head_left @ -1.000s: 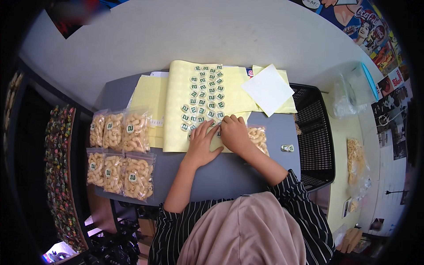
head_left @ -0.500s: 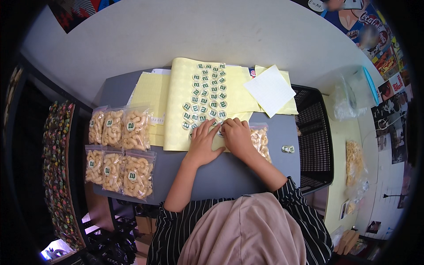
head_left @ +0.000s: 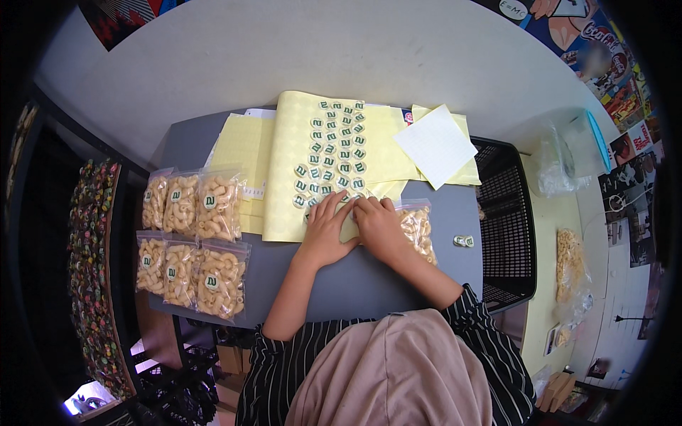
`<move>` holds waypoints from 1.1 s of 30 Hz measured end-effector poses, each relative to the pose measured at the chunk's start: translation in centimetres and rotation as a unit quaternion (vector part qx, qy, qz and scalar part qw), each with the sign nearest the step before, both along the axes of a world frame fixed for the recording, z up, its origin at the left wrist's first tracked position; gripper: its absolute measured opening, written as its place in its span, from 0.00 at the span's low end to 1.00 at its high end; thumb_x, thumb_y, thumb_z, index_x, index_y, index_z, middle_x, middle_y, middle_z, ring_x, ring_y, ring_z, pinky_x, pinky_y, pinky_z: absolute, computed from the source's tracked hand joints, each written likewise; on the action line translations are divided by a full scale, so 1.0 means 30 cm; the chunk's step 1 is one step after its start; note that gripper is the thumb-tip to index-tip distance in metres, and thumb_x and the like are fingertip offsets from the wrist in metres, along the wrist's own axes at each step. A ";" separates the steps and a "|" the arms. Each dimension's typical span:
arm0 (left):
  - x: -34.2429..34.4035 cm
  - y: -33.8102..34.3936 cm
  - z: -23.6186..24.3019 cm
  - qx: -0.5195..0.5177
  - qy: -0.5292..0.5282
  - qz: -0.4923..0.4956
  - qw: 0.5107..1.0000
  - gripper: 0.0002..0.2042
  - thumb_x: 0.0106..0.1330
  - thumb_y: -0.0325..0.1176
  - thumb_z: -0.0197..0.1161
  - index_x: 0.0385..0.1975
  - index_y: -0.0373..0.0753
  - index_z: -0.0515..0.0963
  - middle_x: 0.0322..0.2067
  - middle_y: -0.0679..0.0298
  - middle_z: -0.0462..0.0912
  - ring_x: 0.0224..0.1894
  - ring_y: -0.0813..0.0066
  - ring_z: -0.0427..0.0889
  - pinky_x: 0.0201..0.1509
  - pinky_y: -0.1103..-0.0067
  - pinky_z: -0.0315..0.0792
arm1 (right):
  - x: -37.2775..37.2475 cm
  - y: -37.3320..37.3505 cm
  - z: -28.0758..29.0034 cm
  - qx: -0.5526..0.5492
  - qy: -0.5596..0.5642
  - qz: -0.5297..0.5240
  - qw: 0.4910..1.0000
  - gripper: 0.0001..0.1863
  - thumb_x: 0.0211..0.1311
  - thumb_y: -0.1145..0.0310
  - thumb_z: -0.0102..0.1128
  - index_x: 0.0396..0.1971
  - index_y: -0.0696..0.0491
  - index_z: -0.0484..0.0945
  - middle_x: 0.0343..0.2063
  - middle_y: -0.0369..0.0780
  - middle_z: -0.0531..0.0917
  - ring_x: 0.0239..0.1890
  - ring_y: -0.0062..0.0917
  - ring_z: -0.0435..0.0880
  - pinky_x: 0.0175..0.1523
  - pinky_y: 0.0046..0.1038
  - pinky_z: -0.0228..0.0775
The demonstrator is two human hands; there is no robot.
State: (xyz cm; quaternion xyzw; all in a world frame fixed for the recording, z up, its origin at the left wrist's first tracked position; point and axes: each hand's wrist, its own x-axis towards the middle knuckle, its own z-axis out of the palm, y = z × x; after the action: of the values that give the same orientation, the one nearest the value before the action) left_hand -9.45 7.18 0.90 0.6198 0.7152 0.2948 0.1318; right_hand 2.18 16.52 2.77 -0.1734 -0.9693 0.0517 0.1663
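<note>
A yellow backing sheet (head_left: 290,153) lies before me with several round white stickers (head_left: 329,150) marked in green. My left hand (head_left: 327,233) rests on its near part, fingers stretched out and holding nothing. Beside it, my right hand (head_left: 379,228) bends its fingers in against the sheet among the lowest stickers. Its fingertips are mostly hidden, so what they pinch does not show. Right of that hand, partly behind my forearm, lies a clear zip bag of ring-shaped snacks (head_left: 419,231).
Two rows of stickered snack bags (head_left: 221,280) fill the left of the grey table (head_left: 277,263). A white square sheet (head_left: 435,145) tops yellow sheets at the back right. A small wrapped piece (head_left: 463,241) lies near the black crate (head_left: 513,234) on the right.
My right hand has shifted very slightly left, its fingers still bent at the sheet. The left hand stays in place.
</note>
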 end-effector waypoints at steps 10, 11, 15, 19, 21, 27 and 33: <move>-0.001 0.003 -0.008 0.006 0.012 0.004 1.000 0.35 0.42 0.41 0.66 0.55 0.42 0.63 0.57 0.58 0.58 0.61 0.60 0.53 0.62 0.67 0.47 | 0.010 -0.014 0.001 -0.010 0.012 0.014 1.000 0.06 0.43 0.75 0.49 0.24 0.58 0.73 0.29 0.38 0.72 0.34 0.26 0.72 0.38 0.28 0.60; -0.001 0.003 -0.007 0.007 0.012 0.004 1.000 0.35 0.42 0.41 0.66 0.55 0.42 0.63 0.57 0.58 0.58 0.61 0.60 0.53 0.62 0.67 0.47 | 0.011 -0.015 0.002 -0.010 0.014 0.016 1.000 0.06 0.43 0.75 0.49 0.24 0.58 0.73 0.29 0.38 0.72 0.34 0.26 0.72 0.38 0.28 0.60; -0.001 0.000 -0.010 0.010 0.010 0.004 1.000 0.35 0.42 0.40 0.66 0.55 0.42 0.63 0.57 0.58 0.58 0.61 0.60 0.53 0.62 0.67 0.46 | 0.014 -0.019 0.001 -0.012 0.009 0.024 1.000 0.06 0.43 0.74 0.50 0.24 0.58 0.74 0.29 0.38 0.72 0.34 0.26 0.72 0.38 0.27 0.59; -0.001 0.000 -0.008 0.009 -0.001 0.001 1.000 0.35 0.43 0.38 0.65 0.56 0.43 0.62 0.57 0.59 0.57 0.62 0.60 0.52 0.63 0.66 0.46 | 0.025 -0.022 -0.005 0.003 -0.004 0.040 0.999 0.07 0.43 0.73 0.52 0.26 0.56 0.73 0.28 0.36 0.72 0.34 0.25 0.72 0.39 0.27 0.59; -0.001 -0.001 -0.007 0.008 -0.007 0.000 1.000 0.35 0.43 0.36 0.65 0.56 0.44 0.62 0.58 0.59 0.57 0.62 0.60 0.52 0.63 0.66 0.45 | 0.028 -0.024 -0.004 0.009 -0.015 0.049 0.999 0.08 0.42 0.73 0.52 0.26 0.56 0.74 0.29 0.36 0.72 0.34 0.25 0.71 0.39 0.26 0.59; -0.001 -0.001 -0.011 0.008 0.015 0.000 1.000 0.35 0.42 0.40 0.66 0.55 0.40 0.63 0.57 0.59 0.58 0.62 0.61 0.53 0.63 0.67 0.46 | 0.049 -0.025 0.010 0.018 -0.017 0.066 0.997 0.08 0.42 0.72 0.51 0.26 0.56 0.74 0.29 0.35 0.72 0.33 0.25 0.70 0.39 0.26 0.58; 0.005 0.000 -0.014 0.000 0.027 0.003 1.000 0.35 0.43 0.40 0.67 0.55 0.41 0.63 0.57 0.59 0.57 0.62 0.60 0.52 0.63 0.67 0.45 | 0.107 -0.046 0.082 -0.041 0.035 0.083 0.995 0.06 0.44 0.73 0.53 0.27 0.54 0.72 0.36 0.36 0.73 0.39 0.26 0.71 0.41 0.26 0.59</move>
State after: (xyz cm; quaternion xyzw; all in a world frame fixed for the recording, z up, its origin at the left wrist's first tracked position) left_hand -9.30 7.19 0.48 0.6256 0.7204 0.2778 0.1116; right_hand 5.40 15.13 5.24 -0.0969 -0.9711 0.1106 0.1882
